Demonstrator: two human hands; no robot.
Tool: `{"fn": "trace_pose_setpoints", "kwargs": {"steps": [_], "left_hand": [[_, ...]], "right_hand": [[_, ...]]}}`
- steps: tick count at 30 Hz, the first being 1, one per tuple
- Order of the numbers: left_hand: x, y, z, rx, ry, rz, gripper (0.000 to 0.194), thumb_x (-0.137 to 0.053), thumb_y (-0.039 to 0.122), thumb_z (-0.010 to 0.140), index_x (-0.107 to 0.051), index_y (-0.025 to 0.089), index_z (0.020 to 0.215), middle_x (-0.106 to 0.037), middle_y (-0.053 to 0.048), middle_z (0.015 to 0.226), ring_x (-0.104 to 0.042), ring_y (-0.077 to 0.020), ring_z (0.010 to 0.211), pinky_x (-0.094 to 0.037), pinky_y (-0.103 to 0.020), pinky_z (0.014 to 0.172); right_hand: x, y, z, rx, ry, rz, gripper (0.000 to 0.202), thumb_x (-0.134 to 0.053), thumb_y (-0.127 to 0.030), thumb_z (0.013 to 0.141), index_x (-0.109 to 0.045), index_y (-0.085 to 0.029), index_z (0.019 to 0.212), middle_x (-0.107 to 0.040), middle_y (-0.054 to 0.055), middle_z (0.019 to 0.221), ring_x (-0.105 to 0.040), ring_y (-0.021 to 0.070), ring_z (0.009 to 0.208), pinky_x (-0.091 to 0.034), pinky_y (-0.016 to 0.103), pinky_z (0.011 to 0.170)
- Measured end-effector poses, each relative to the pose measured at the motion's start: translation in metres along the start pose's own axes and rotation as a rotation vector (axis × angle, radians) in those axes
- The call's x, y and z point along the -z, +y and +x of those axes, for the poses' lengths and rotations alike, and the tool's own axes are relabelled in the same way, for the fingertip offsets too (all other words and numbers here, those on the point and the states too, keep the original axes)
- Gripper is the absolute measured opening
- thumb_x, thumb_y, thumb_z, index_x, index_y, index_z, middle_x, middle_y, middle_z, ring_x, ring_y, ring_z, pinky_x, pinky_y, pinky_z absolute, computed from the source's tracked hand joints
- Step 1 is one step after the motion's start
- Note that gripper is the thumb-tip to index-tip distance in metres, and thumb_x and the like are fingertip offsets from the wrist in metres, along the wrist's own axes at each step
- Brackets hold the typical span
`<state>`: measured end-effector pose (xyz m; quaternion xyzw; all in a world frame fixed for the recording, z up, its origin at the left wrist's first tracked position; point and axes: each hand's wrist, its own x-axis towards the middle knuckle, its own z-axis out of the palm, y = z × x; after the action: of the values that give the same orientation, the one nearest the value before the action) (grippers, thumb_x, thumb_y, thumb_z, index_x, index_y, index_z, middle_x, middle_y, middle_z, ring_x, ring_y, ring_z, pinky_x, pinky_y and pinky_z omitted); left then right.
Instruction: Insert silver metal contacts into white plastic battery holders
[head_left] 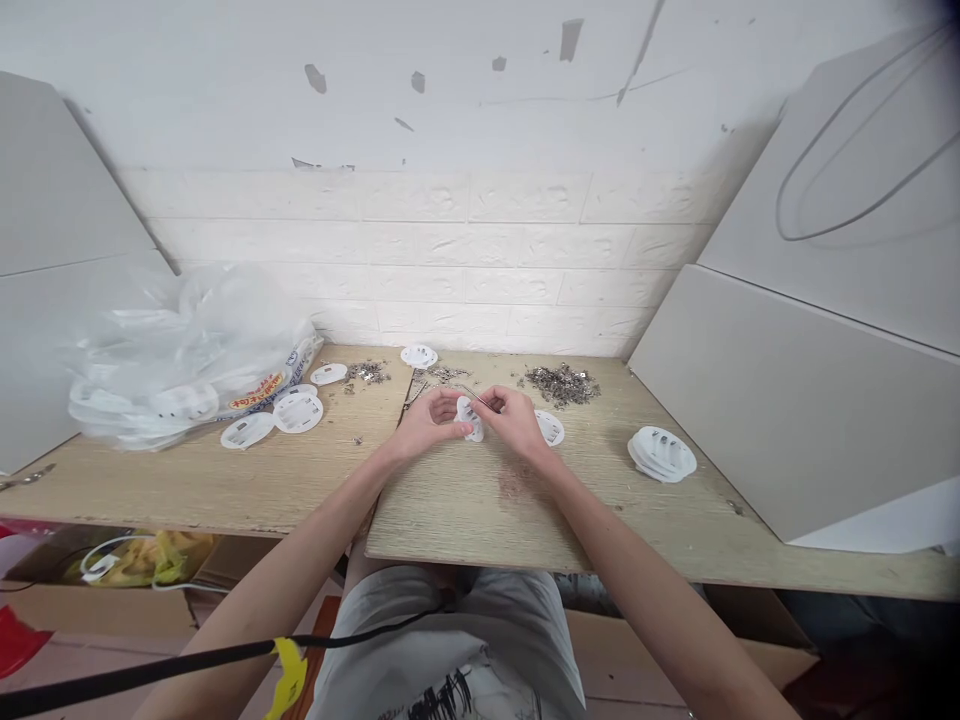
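Near the middle of the wooden table, my left hand (430, 424) holds a white oval plastic piece (470, 420) tilted up between thumb and fingers. My right hand (510, 414) is closed on a thin metal tool (471, 392) at the upper edge of that piece. Another white disc (550, 428) lies just right of my right hand, partly covered by it. Behind the hands is a pile of small metal parts (562, 384), with smaller heaps (448, 374) to its left.
A stack of white discs (663, 454) sits at the right. Loose discs (298, 410) and a clear plastic bag (195, 350) of them are at the left. Grey panels (840, 400) flank the table; a white wall (480, 230) stands behind.
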<state>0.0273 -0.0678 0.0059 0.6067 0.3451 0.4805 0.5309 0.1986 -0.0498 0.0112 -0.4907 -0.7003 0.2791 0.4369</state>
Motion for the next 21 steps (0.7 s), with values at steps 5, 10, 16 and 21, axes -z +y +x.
{"fn": "trace_pose_setpoints", "kwargs": {"steps": [5,10,16,21], "left_hand": [[0.0002,0.0003,0.0003,0.010,0.006,0.017,0.058,-0.082,0.031,0.055,-0.058,0.015,0.105,-0.066,-0.010,0.106,-0.062,-0.0230,0.099,-0.046,-0.043,0.093],[-0.0008,0.0028,0.0000,0.005,0.025,0.018,0.056,-0.081,0.031,0.057,-0.059,0.015,0.105,-0.066,-0.011,0.107,-0.061,-0.0245,0.102,-0.044,-0.044,0.095],[0.0008,0.0004,0.0001,0.004,0.025,0.034,0.055,-0.081,0.031,0.059,-0.059,0.015,0.107,-0.066,-0.011,0.108,-0.061,-0.0234,0.101,-0.045,-0.043,0.095],[0.0009,0.0008,-0.0007,0.001,0.011,0.065,0.056,-0.080,0.032,0.060,-0.059,0.015,0.109,-0.066,-0.011,0.110,-0.061,-0.0233,0.102,-0.045,-0.043,0.096]], "right_hand": [[0.0005,-0.0018,-0.0002,-0.004,0.007,-0.015,0.017,-0.061,-0.032,0.072,-0.063,-0.016,0.069,-0.065,0.002,0.065,-0.054,0.0127,0.059,-0.039,0.024,0.056],[0.0030,-0.0034,-0.0015,0.048,-0.020,-0.046,0.016,-0.056,-0.027,0.075,-0.067,-0.015,0.074,-0.068,0.004,0.071,-0.057,0.0142,0.064,-0.040,0.024,0.060],[0.0060,-0.0028,-0.0005,0.092,-0.045,-0.094,0.016,-0.055,-0.024,0.075,-0.069,-0.016,0.076,-0.069,0.004,0.073,-0.059,0.0152,0.066,-0.040,0.025,0.061],[0.0057,-0.0014,0.0006,0.053,-0.052,-0.100,0.014,-0.056,-0.025,0.074,-0.067,-0.016,0.072,-0.068,0.003,0.070,-0.057,0.0144,0.063,-0.040,0.025,0.060]]}}
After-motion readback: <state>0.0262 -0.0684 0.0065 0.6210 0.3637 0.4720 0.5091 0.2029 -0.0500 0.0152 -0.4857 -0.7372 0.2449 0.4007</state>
